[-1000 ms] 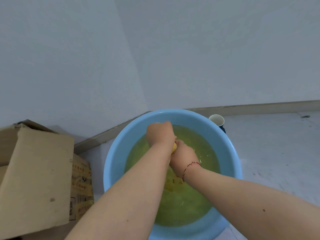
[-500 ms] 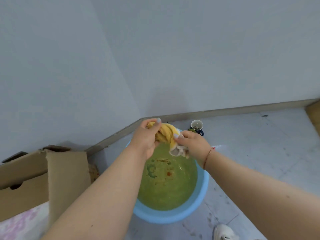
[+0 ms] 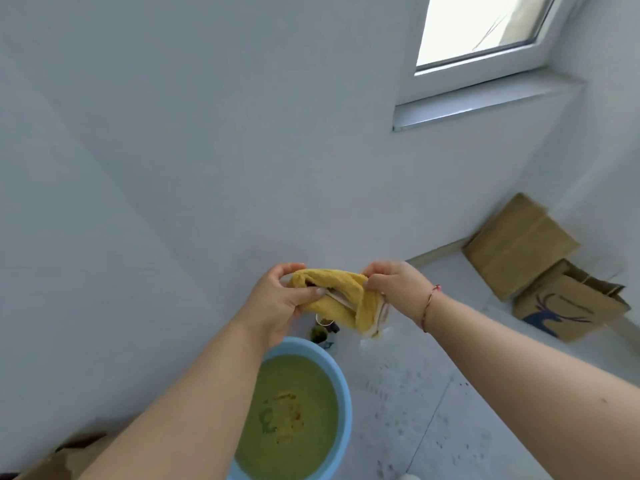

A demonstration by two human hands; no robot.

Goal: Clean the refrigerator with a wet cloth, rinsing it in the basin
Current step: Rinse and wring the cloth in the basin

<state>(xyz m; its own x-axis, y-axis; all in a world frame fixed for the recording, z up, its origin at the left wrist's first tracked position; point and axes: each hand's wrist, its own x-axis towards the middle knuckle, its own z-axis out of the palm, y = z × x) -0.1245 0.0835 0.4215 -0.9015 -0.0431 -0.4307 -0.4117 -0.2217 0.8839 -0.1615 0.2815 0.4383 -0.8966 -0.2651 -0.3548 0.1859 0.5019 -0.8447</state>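
- My left hand (image 3: pixel 282 299) and right hand (image 3: pixel 393 284) each pinch an end of the yellow cloth (image 3: pixel 341 299), held up above the floor, past the basin.
- My left forearm hides part of the blue basin (image 3: pixel 341 393); its water is murky green.
- Under the cloth, a small dark object (image 3: pixel 320 330) is too covered to identify.

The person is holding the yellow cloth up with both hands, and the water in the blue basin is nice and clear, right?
Not quite. Both the left hand and the right hand do hold the yellow cloth up, but the water in the blue basin is not clear. The head view shows it murky green, with orange bits floating on it.
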